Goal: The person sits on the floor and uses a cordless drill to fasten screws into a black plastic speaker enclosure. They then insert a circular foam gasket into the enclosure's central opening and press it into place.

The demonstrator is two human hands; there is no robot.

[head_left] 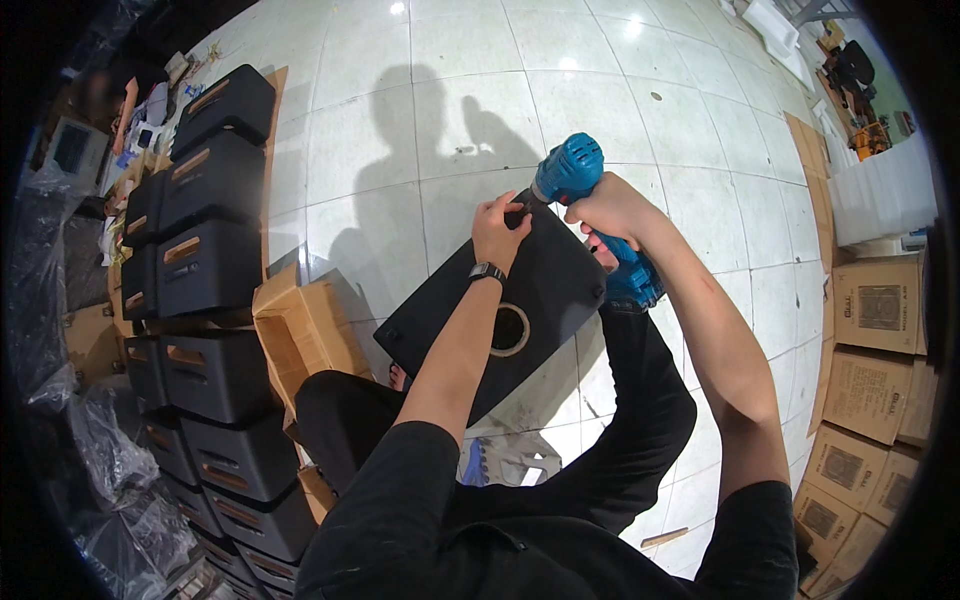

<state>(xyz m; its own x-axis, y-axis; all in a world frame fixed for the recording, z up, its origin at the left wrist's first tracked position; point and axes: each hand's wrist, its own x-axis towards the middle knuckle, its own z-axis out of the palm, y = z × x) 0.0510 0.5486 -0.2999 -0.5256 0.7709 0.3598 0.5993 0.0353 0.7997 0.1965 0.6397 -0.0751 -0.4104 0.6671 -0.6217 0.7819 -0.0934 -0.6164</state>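
Between the bent legs (pixel 650 400): black box (pixel 545 272) with a pale-rimmed round hole (pixel 510 330), lying at an angle; can't tell what's carrying its weight.
Drill (pixel 572 168): teal cordless one, nose aimed down-left at the box's far corner, battery end just above the right foot area.
Right hand (pixel 608 208): wrapped snugly round the drill, fingers closed on it.
Left hand (pixel 498 235): half curled right by the drill's nose at that corner; honestly can't tell if it's pinching anything small.
Left wrist: dark watch (pixel 487 271).
Left side: stacked black cases (pixel 215 265) with tan slots, plus an open cardboard box (pixel 340 345) near the left knee.
Right side: brown cartons (pixel 868 393) piled along the pale tiled floor (pixel 700 215).
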